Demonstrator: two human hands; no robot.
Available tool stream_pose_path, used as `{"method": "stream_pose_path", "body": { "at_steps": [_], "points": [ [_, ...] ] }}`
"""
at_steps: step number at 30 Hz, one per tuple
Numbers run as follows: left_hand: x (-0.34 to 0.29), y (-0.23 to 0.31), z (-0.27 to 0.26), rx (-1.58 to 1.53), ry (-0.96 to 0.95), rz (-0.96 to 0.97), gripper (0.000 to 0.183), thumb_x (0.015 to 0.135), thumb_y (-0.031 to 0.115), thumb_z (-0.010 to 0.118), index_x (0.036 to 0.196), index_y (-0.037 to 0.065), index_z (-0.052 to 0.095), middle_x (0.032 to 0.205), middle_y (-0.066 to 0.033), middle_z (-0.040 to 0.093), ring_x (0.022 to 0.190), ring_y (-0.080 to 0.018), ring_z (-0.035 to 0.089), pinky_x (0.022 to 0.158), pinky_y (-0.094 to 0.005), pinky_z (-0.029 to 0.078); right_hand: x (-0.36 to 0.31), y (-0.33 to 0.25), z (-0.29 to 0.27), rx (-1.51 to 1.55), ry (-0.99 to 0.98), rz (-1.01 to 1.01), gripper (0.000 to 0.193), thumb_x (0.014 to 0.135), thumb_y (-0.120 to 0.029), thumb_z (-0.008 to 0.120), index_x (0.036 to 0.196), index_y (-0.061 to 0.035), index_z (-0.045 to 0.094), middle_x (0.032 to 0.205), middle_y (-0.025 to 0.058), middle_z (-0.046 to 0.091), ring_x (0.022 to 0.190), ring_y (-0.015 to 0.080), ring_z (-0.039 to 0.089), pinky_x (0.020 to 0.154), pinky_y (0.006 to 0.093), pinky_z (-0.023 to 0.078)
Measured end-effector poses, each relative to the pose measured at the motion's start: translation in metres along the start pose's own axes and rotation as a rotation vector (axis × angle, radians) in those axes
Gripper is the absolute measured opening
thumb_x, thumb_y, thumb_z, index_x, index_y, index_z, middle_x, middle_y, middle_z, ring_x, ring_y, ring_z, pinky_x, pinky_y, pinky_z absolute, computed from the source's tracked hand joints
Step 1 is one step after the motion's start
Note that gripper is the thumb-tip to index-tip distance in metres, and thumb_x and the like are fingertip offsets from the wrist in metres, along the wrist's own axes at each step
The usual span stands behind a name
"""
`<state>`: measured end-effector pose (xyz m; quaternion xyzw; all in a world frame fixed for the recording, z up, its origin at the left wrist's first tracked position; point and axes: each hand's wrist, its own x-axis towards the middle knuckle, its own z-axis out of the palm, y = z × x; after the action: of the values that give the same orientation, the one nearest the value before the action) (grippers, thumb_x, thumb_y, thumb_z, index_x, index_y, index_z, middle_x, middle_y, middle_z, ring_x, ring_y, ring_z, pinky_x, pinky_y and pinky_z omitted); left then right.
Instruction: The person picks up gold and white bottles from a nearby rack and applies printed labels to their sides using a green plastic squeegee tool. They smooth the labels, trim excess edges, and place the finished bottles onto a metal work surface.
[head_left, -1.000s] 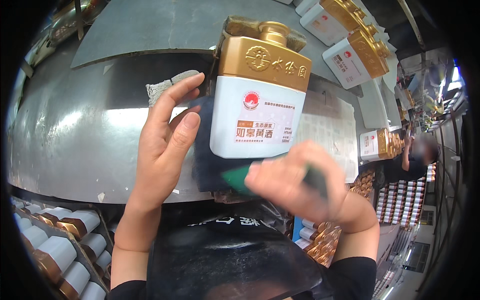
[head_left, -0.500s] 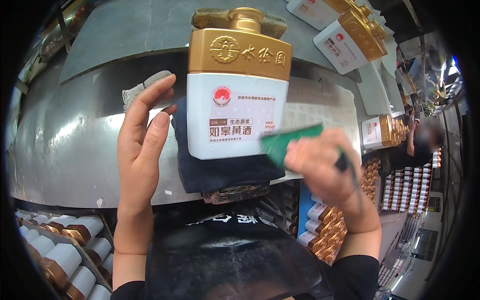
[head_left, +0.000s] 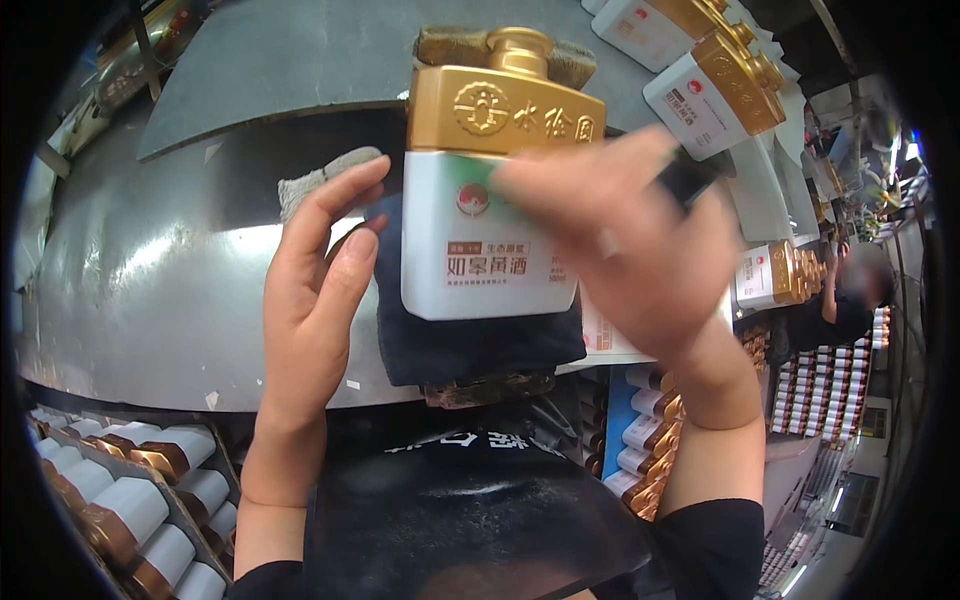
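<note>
A flat white bottle [head_left: 430,225] with a gold shoulder and neck lies face up on a folded dark cloth [head_left: 480,350]. Its front carries a label with a red round emblem. My right hand [head_left: 640,235], smeared by motion, is closed on a green scraper [head_left: 470,172] and passes over the upper part of the label. That hand hides the label's right side. To the left of the bottle, my left hand [head_left: 315,275] holds nothing, fingers apart and thumb up, close to the bottle's side.
A wooden block [head_left: 570,66] sits behind the bottle's neck. A grey rolled cloth [head_left: 322,180] rests on the metal table [head_left: 190,290]. A label sheet [head_left: 604,338] is beside the dark cloth. More bottles [head_left: 710,105] lie at upper right; crated ones [head_left: 130,510] fill the lower left. A person [head_left: 845,300] works far right.
My right hand has swept the green scraper from the label's lower right up and left to its top. The whole scene has shifted slightly right; my left hand keeps its place beside the bottle.
</note>
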<state>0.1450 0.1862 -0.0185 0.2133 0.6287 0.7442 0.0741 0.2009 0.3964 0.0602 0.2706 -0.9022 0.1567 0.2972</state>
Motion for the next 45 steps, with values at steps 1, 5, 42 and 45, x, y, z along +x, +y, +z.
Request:
{"method": "stream_pose_path", "body": {
  "at_steps": [1,5,42,45],
  "points": [
    [0.0,0.002,-0.001,0.012,0.011,-0.001,0.04,0.097,0.012,0.048,0.135,-0.003,0.05,0.135,-0.0129,0.053,0.125,-0.0205,0.049,0.105,-0.0361,0.04,0.0,-0.006,0.006,0.012,-0.001,-0.061,0.027,0.066,0.001,0.071,0.092,-0.0013,0.068,0.083,0.0075,0.066,0.073,0.0207,0.063,0.06,0.0285,0.05],
    [-0.001,0.002,-0.007,0.028,0.066,-0.036,0.041,0.097,0.012,0.047,0.136,-0.002,0.049,0.138,-0.0126,0.051,0.127,-0.0214,0.048,0.105,-0.037,0.041,0.0,-0.022,0.026,0.02,0.116,-0.088,0.017,0.064,-0.014,0.066,0.076,-0.0046,0.061,0.058,0.0041,0.05,0.058,0.0209,0.054,0.052,0.0317,0.048],
    [0.05,-0.023,-0.014,0.353,0.41,-0.11,0.045,0.103,0.021,0.044,0.143,0.0,0.04,0.134,-0.0124,0.054,0.114,-0.0194,0.059,0.094,-0.0307,0.048,-0.302,0.025,-0.111,-0.598,-0.398,1.126,0.033,0.086,-0.016,0.066,0.118,-0.0145,0.067,0.074,0.0125,0.059,0.073,0.0342,0.062,0.061,0.0428,0.052],
    [0.054,-0.022,-0.009,0.381,0.402,-0.109,0.046,0.103,0.021,0.044,0.143,0.001,0.04,0.134,-0.0125,0.054,0.113,-0.0198,0.059,0.093,-0.0313,0.049,-0.328,0.005,-0.116,-0.685,-0.354,1.183,0.025,0.086,-0.017,0.068,0.111,-0.0104,0.068,0.068,0.0105,0.057,0.065,0.0263,0.061,0.058,0.0365,0.05]
  ]
}}
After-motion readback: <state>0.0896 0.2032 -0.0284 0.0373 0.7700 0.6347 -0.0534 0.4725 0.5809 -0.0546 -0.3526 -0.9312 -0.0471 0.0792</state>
